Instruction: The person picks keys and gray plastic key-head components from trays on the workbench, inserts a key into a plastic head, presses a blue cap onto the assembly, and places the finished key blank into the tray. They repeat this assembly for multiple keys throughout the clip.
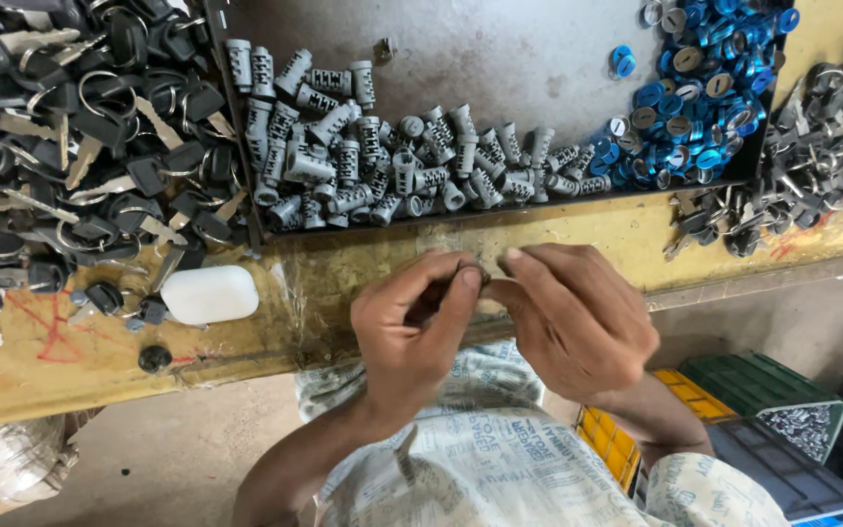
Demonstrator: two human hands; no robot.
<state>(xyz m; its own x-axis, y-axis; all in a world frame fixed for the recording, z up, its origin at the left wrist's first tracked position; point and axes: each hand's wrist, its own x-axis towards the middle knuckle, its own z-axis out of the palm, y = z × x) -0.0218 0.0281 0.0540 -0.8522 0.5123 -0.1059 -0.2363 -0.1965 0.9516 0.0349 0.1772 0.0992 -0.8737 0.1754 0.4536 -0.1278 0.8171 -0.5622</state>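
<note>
Pinching together at the fingertips, the left hand point(412, 332) and the right hand point(578, 317) met over the edge of the yellow workbench point(343, 283). They held one small dark part point(481, 276) between them. It was mostly hidden by the fingers, so its shape could not be told. Both hands were closed tight on it, likely so that it stayed still.

Just left of the left hand lay a white plastic block point(210, 294), with a small black knob point(155, 358) nearer the bench edge.

Past the hands sat a shallow dark tray point(500, 59). A heap of grey lock cylinders point(382, 156) lay along its near side, close enough to grab. Blue round caps point(695, 88) were piled in the tray's corner, beyond the right hand.

Farther off to the left was a big pile of black-headed keys point(80, 137). Far to the right lay a heap of dark metal bits point(812, 137). Each kind seemed kept in its own pile, easy to find.
</note>
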